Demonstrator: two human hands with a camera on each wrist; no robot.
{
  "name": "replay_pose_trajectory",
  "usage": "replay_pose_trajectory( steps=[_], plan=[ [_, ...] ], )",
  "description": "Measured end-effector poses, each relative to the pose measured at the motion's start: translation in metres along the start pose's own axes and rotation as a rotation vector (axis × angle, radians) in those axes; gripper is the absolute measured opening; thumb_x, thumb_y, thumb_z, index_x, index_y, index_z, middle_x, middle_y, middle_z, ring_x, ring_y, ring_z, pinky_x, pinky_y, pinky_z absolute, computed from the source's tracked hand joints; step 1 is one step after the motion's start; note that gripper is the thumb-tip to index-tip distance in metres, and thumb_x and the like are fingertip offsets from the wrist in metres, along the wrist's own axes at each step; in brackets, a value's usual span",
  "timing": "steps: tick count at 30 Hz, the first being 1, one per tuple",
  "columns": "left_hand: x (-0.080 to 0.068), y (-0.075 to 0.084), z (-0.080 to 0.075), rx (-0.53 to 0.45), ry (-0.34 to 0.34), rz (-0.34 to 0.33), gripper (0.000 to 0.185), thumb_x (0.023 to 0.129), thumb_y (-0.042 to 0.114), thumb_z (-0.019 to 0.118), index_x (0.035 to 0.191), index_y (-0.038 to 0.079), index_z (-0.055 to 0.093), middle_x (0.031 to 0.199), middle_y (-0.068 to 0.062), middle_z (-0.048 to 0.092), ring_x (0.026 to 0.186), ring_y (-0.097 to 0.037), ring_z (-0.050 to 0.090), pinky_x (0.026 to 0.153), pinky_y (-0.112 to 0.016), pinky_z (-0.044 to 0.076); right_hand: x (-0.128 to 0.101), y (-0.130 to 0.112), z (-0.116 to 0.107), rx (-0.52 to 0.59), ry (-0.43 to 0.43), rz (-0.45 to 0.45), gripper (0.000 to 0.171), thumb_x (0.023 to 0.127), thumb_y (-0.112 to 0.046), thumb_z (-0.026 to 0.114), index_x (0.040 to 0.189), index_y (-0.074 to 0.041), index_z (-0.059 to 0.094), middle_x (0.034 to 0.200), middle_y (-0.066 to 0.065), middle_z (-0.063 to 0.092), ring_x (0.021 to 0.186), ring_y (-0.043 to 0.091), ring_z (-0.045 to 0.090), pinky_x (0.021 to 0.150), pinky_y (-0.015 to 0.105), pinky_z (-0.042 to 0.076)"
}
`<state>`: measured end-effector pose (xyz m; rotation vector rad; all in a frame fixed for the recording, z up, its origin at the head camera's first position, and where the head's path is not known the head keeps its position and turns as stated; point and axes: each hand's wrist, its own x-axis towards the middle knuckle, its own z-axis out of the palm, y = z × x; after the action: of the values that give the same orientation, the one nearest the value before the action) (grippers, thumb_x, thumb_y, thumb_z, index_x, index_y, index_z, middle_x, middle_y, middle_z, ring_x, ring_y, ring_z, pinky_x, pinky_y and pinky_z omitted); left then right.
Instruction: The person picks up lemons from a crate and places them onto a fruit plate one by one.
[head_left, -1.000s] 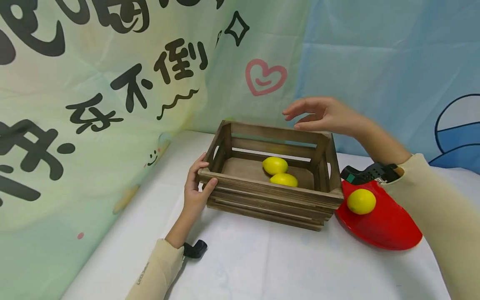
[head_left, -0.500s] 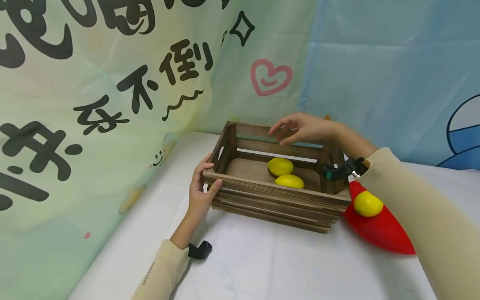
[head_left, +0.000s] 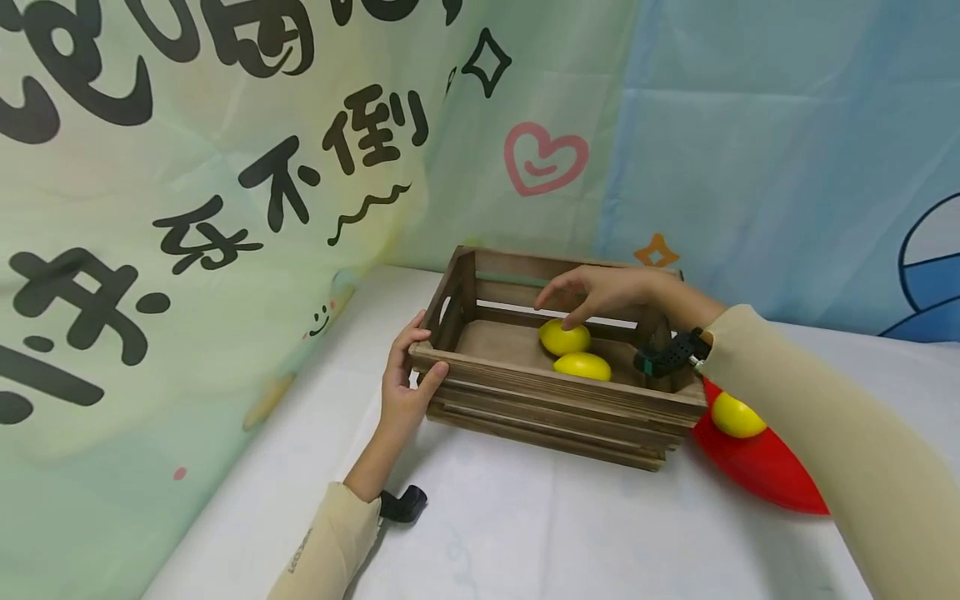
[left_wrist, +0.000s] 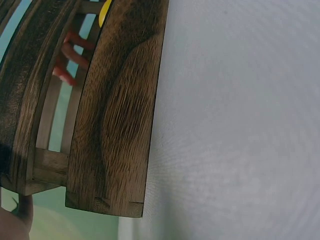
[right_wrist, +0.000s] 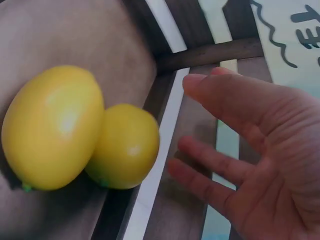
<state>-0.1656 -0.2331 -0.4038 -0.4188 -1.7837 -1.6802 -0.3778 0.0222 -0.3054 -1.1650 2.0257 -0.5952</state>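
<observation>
Fingers of the right hand [head_left: 600,290] are spread and relaxed, holding nothing, dipped into the wooden crate [head_left: 555,392] with the fingertips [right_wrist: 195,82] just above the farther lemon [head_left: 564,337]; whether they already touch it cannot be told. The left hand [head_left: 405,379] grips the crate's left front corner, thumb over the top slat, fingers round the end wall. The crate stands near the back edge of the white tabletop [head_left: 525,533], close to the printed backdrop [head_left: 187,208]. Two lemons lie on the crate floor toward its back right part, touching each other; the nearer lemon [head_left: 582,366] rests against the farther one. A third lemon [head_left: 737,417] sits on the red plate [head_left: 757,475], just beside the crate's right end. The likeliest slip, as I judge it: the fruit is smooth and rounded, so an open hand closing off-centre could squirt the farther lemon away, and since the pair touch, nudging one would roll the other. The forearm crosses low over the crate's right end and the plate, so a careless sweep of the sleeve [head_left: 825,433] might knock the third lemon off or shift the plate toward the tabletop's right edge.
</observation>
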Motion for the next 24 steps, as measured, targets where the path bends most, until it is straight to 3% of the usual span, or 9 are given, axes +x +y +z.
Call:
replay_pose_trajectory(
  steps=[7, 9, 14, 17, 24],
  plan=[
    [-0.001, -0.002, 0.0, 0.014, 0.002, -0.007, 0.044, 0.093, 0.013, 0.066, 0.121, -0.01, 0.042, 0.15, -0.031, 0.031, 0.143, -0.022, 0.031, 0.112, -0.029, 0.029, 0.007, 0.004, 0.006, -0.089, -0.059, 0.087, 0.042, 0.1, -0.014, 0.054, 0.14, -0.002, 0.048, 0.149, 0.021, 0.04, 0.135, 0.039, 0.038, 0.094, 0.048, 0.047],
    [-0.002, -0.002, 0.0, 0.017, 0.003, -0.001, 0.043, 0.094, 0.014, 0.066, 0.12, -0.01, 0.042, 0.149, -0.032, 0.031, 0.143, -0.022, 0.032, 0.112, -0.029, 0.029, 0.01, 0.007, 0.009, -0.121, -0.087, 0.101, 0.044, 0.1, -0.015, 0.055, 0.141, -0.003, 0.047, 0.15, 0.021, 0.037, 0.138, 0.041, 0.033, 0.099, 0.05, 0.044],
    [-0.004, -0.021, -0.003, 0.019, 0.002, 0.008, 0.043, 0.093, 0.012, 0.066, 0.122, -0.009, 0.042, 0.151, -0.03, 0.031, 0.143, -0.021, 0.031, 0.113, -0.03, 0.029, 0.015, 0.015, 0.014, -0.197, -0.163, 0.094, 0.051, 0.098, -0.013, 0.058, 0.144, 0.001, 0.041, 0.152, 0.026, 0.031, 0.141, 0.045, 0.025, 0.108, 0.056, 0.035],
    [-0.006, -0.03, -0.005, 0.022, 0.004, 0.006, 0.044, 0.093, 0.013, 0.067, 0.123, -0.007, 0.043, 0.153, -0.025, 0.031, 0.143, -0.02, 0.031, 0.112, -0.03, 0.03, 0.017, 0.018, 0.017, -0.209, -0.161, 0.089, 0.052, 0.098, -0.012, 0.058, 0.144, 0.001, 0.04, 0.152, 0.026, 0.031, 0.141, 0.045, 0.026, 0.107, 0.056, 0.035],
    [-0.005, -0.033, -0.008, 0.016, -0.01, 0.021, 0.049, 0.094, 0.026, 0.067, 0.125, -0.004, 0.044, 0.154, -0.017, 0.034, 0.144, -0.026, 0.03, 0.114, -0.033, 0.029, 0.018, 0.021, 0.022, -0.224, -0.16, 0.133, 0.059, 0.097, -0.02, 0.061, 0.148, -0.004, 0.037, 0.155, 0.024, 0.027, 0.143, 0.044, 0.022, 0.112, 0.059, 0.025]
  ],
)
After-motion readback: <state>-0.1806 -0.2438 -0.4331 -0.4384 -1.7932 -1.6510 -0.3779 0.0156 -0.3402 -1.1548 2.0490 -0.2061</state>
